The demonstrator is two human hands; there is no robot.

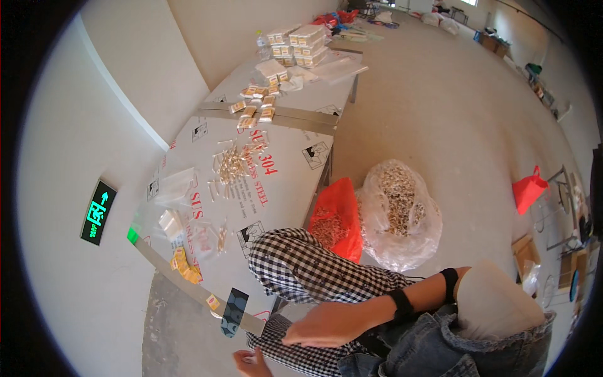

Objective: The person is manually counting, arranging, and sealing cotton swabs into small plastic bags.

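My left hand (251, 364) is at the bottom edge beyond the table corner, its fingers pinched around something small and pale. Bent over my lap, my right hand (326, 325) has its fingers drawn together and curled; whatever they hold is hidden. Nearest on the table corner lies a dark phone (233, 310), with a small yellow-and-white label (213, 302) beside it. Further along are yellow printed labels (184, 266) and a stack of white packaging (171, 224). A loose pile of thin sticks with pale tips, like cotton swabs (231, 165), lies mid-table. Clear plastic bags (178, 186) lie left of it.
Small yellow-labelled packs (267, 114) and stacked packs (307, 39) fill the table's far end, near a clear bottle (262, 44). On the floor right of the table stand a red bag (347, 204) and a large clear sack (429, 217) of small pieces. A wall (69, 144) runs left.
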